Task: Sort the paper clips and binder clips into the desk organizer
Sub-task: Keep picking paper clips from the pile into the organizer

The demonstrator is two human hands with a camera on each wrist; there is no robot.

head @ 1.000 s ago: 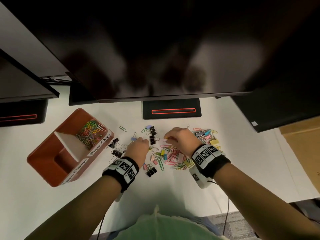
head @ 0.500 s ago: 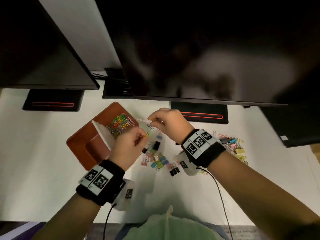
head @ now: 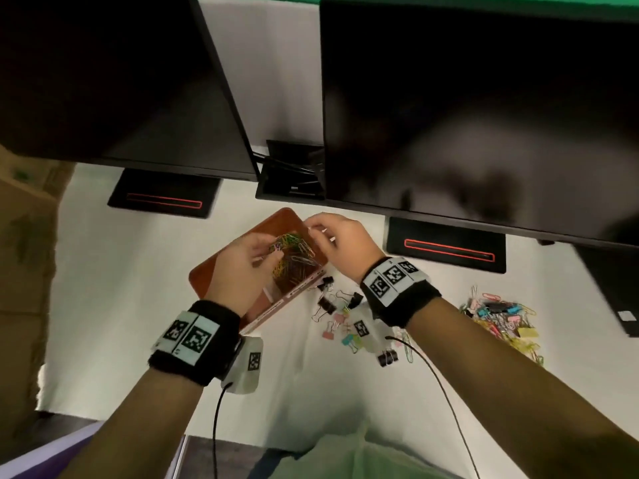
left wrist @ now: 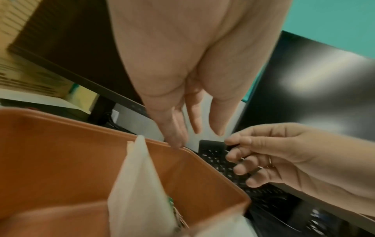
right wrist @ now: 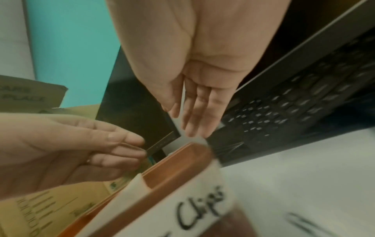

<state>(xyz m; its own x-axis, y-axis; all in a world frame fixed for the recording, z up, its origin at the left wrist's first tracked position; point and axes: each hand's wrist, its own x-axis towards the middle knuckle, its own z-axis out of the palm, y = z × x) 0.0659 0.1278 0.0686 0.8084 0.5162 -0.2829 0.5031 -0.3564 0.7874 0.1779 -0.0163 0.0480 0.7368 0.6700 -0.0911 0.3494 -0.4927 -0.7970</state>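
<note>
The orange desk organizer [head: 211, 274] stands on the white desk, and its far compartment holds a heap of coloured paper clips [head: 297, 254]. Both hands hover over that compartment. My left hand [head: 271, 248] has its fingers stretched out just above the heap. In the left wrist view the left hand [left wrist: 198, 137] is straight-fingered with nothing in it, over the organizer wall [left wrist: 61, 152]. My right hand [head: 313, 226] is over the far rim, and its fingers [right wrist: 194, 121] are straight and hold nothing. Loose binder clips [head: 326, 304] lie right of the organizer. A mixed pile of clips [head: 501, 319] lies further right.
Two dark monitors [head: 466, 115] hang low over the desk's back, on black stands marked with red lines [head: 449, 250]. A cardboard box [head: 24, 254] stands at the left. A white divider [left wrist: 134, 176] splits the organizer; its front label [right wrist: 198, 206] reads "Clips". A black keyboard [right wrist: 294, 102] lies behind.
Both hands rose from the clip pile and moved left to above the organizer. They pinched paper clips half a second ago; now their fingers are spread over the paper clip compartment.
</note>
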